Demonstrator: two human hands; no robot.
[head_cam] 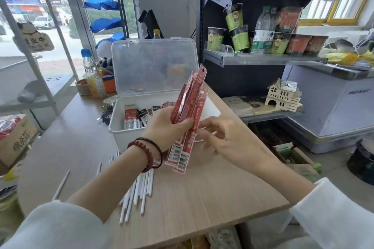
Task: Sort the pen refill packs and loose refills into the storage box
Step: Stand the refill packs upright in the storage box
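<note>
My left hand point(168, 127) grips a fanned bundle of long red pen refill packs point(190, 105), held upright above the table in front of the storage box. My right hand point(224, 137) hovers just right of the bundle, fingers spread and curled toward the packs' edge, holding nothing. The white storage box point(119, 133) stands open with its clear lid point(153, 64) raised; red and black refill packs point(137, 119) lie inside. Several loose white refills point(139, 190) lie on the wooden table point(202, 198) under my left forearm, and a single one point(60, 185) lies farther left.
Bottles point(94, 79) and a tape roll point(83, 87) stand behind the box at the left. A cardboard carton point(16, 139) sits at the far left. A shelf with cup noodles point(240, 38) and a small wooden house model point(283, 95) stands to the right of the table.
</note>
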